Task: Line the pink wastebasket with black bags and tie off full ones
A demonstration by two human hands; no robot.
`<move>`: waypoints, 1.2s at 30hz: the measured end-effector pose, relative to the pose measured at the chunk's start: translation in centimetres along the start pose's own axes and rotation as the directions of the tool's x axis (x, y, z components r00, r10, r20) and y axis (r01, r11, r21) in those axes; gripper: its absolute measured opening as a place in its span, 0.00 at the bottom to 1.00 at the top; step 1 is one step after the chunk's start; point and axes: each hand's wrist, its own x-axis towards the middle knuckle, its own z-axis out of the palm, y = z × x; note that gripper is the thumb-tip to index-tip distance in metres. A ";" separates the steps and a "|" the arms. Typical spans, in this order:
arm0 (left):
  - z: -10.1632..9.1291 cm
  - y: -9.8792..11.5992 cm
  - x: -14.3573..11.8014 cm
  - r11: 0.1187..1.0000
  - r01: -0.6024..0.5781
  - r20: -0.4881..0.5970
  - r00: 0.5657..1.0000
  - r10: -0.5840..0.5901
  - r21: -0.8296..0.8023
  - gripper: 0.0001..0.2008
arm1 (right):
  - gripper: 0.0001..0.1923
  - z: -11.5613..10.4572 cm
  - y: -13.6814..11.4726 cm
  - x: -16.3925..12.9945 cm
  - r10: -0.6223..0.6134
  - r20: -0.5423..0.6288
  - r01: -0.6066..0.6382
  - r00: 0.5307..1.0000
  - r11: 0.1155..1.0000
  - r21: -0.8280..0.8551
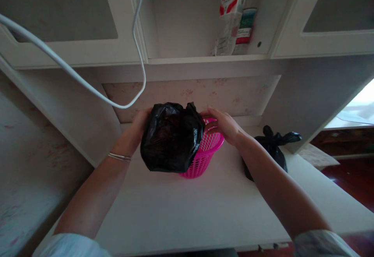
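A black plastic garbage bag [171,144] hangs over the left part of a pink perforated basket [200,163], covering much of it. My left hand [142,122] grips the bag's left side, its fingertips hidden behind the plastic. On the other side, my right hand [223,124] holds the bag's upper right edge, with its lower fingers bent over the basket's rim. What lies inside the basket is hidden.
A tied black bag [274,148] stands right of my right forearm on the white desk surface [181,210]. Above, an open shelf [187,19] holds a labelled plastic bottle [230,19] and another item. A white cable [87,87] hangs across the upper left.
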 end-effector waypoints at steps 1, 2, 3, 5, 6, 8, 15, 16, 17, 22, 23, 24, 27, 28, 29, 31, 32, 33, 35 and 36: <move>-0.2 0.4 0.1 1.000 0.006 -0.005 1.000 -0.006 0.006 0.09 | 0.27 0.0 -0.2 -0.1 -0.008 -0.048 0.009 0.999 1.000 0.010; -0.4 0.8 0.0 1.000 0.005 -0.007 1.000 -0.005 0.011 0.11 | 0.31 0.1 -0.4 -0.3 -0.022 -0.092 0.024 0.996 1.000 0.014; -0.5 1.1 -0.1 1.000 -0.004 0.005 1.000 0.004 0.025 0.15 | 0.36 0.2 -0.7 -0.5 -0.040 -0.117 0.041 0.992 0.999 0.006; -0.3 1.2 -0.8 0.996 -0.032 0.062 0.998 0.027 0.083 0.21 | 0.44 0.9 -1.0 -0.8 -0.074 -0.089 0.068 0.993 0.996 -0.065; 0.0 1.1 -1.2 0.991 -0.042 0.106 0.994 0.029 0.127 0.20 | 0.47 1.3 -1.1 -0.9 -0.084 -0.052 0.077 0.995 0.990 -0.121; 1.0 0.5 -2.2 0.973 -0.067 0.214 0.977 0.019 0.220 0.21 | 0.52 2.2 -0.8 -0.7 -0.111 0.002 0.109 0.994 0.970 -0.219; 3.5 -0.6 -2.9 0.952 -0.166 0.281 0.955 0.090 0.259 0.32 | 0.33 1.2 -0.3 1.2 -0.286 -0.090 0.271 0.954 0.951 -0.147; 3.5 -0.3 -2.7 0.956 -0.187 0.235 0.963 0.133 0.226 0.32 | 0.28 0.5 -0.7 1.3 -0.303 -0.157 0.282 0.940 0.949 -0.140; 3.4 0.1 -2.4 0.958 -0.204 0.193 0.967 0.166 0.201 0.33 | 0.25 -0.2 -1.1 1.3 -0.321 -0.225 0.298 0.920 0.945 -0.131; 1.9 0.5 -2.1 0.967 -0.095 0.100 0.992 0.073 0.238 0.21 | 0.24 -3.0 -1.9 0.4 -0.080 -0.387 0.105 0.919 0.994 0.045; 1.3 0.2 -2.3 0.965 -0.051 0.104 0.994 0.025 0.257 0.17 | 0.24 -3.3 -1.5 0.1 0.004 -0.369 0.029 0.929 0.996 0.086; 0.7 -0.3 -2.5 0.961 -0.013 0.109 0.994 -0.018 0.275 0.14 | 0.23 -3.6 -0.8 -0.2 0.069 -0.352 -0.029 0.933 0.993 0.118; -1.2 -1.8 -3.4 0.944 0.066 0.114 0.988 -0.108 0.323 0.14 | 0.21 -4.6 1.6 -1.2 0.150 -0.347 -0.090 0.926 0.979 0.183; -1.8 -2.2 -3.6 0.938 0.084 0.110 0.986 -0.128 0.335 0.16 | 0.22 -5.0 2.4 -1.5 0.173 -0.347 -0.105 0.922 0.973 0.207; -2.4 -2.5 -3.8 0.934 0.095 0.106 0.985 -0.140 0.344 0.18 | 0.22 -5.3 3.1 -1.8 0.195 -0.342 -0.119 0.919 0.966 0.230; -3.3 -2.9 -3.8 0.931 0.097 0.092 0.986 -0.137 0.353 0.22 | 0.23 -5.7 4.3 -2.4 0.233 -0.319 -0.148 0.919 0.952 0.269; -3.7 -3.1 -3.6 0.931 0.089 0.078 0.989 -0.124 0.353 0.25 | 0.24 -5.7 4.7 -2.7 0.250 -0.304 -0.163 0.919 0.945 0.283; -4.0 -3.3 -3.4 0.932 0.081 0.062 0.992 -0.110 0.352 0.27 | 0.24 -5.7 5.1 -2.8 0.265 -0.289 -0.178 0.920 0.938 0.296; -4.5 -4.0 -2.9 0.936 0.072 0.040 0.995 -0.092 0.345 0.29 | 0.24 -5.5 5.7 -3.1 0.287 -0.260 -0.199 0.922 0.927 0.318; -4.7 -4.4 -2.6 0.938 0.073 0.039 0.995 -0.091 0.338 0.29 | 0.24 -5.3 5.9 -3.2 0.294 -0.243 -0.206 0.925 0.922 0.329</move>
